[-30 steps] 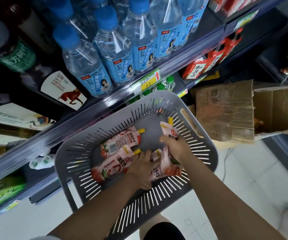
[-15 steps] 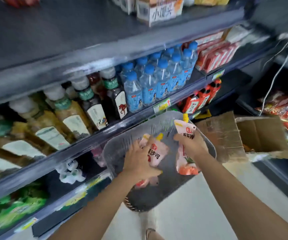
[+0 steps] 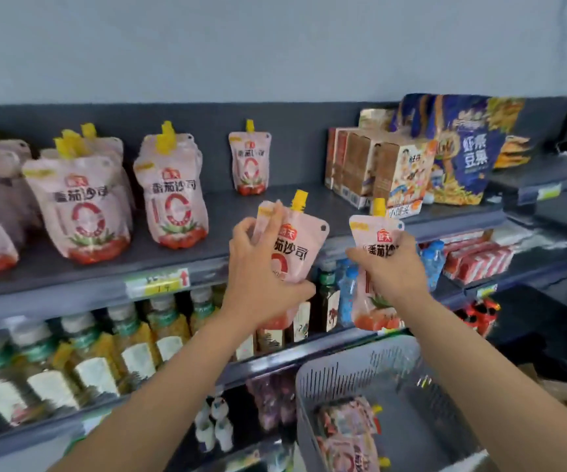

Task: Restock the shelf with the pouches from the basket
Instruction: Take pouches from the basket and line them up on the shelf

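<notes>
Lifted clear of the basket (image 3: pixel 353 366) to top shelf (image 3: pixel 275 207) level: left hand (image 3: pixel 258 270) grips one ketchup pouch (image 3: pixel 301 243), right hand (image 3: pixel 392 267) a second pouch (image 3: pixel 372 238) (more wait below). Placement comes next.

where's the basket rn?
Head view, bottom right: the grey basket sits below the right hand, in front of the lower shelves, with pouches lying in it.

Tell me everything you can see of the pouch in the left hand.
The pouch is a soft pink sachet, glossy like plastic film, with a yellow spout cap on top, dark printed characters and a red ring. It is nearly upright, tilted slightly, held before the top shelf at its front edge. The left hand grips it, fingers over its upper left.
</notes>
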Available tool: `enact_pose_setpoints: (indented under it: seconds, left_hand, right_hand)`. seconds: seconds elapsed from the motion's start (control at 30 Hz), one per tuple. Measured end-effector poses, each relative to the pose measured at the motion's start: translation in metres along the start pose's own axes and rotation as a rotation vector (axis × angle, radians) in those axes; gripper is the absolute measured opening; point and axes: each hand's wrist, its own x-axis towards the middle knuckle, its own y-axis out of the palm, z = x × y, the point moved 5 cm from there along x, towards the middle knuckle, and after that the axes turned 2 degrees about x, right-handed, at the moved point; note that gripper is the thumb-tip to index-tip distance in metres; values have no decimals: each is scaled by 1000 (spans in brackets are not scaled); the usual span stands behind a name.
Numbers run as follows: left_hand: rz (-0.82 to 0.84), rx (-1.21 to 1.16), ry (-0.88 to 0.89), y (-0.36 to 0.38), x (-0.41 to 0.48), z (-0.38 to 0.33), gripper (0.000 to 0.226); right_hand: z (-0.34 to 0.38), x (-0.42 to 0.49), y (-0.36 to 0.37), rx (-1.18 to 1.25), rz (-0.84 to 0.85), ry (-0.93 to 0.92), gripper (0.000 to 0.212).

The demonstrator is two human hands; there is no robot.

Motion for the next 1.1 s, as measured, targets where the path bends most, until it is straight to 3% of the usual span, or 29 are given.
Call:
enact_pose_setpoints:
  seconds: [0.23,0.43,0.6,0.93,1.1]
  left_hand:
    - [-222,28,10,-52,61,-18,112]
    - [-399,53,-160,-38,110,-4,112]
    - [-572,55,-221,-18,143,13,117]
    - [-575,145,-282,16,232,71,130]
    - [-505,209,-330,33,268,103,122]
  right_hand:
    - [76,35,19,149,70,-175,77]
    - [103,84,34,157,160,-280,100]
    - [105,117,45,172,246,-337,104]
    - [78,166,84,180,272,-294,106]
    - [69,184,101,160,234,-243,110]
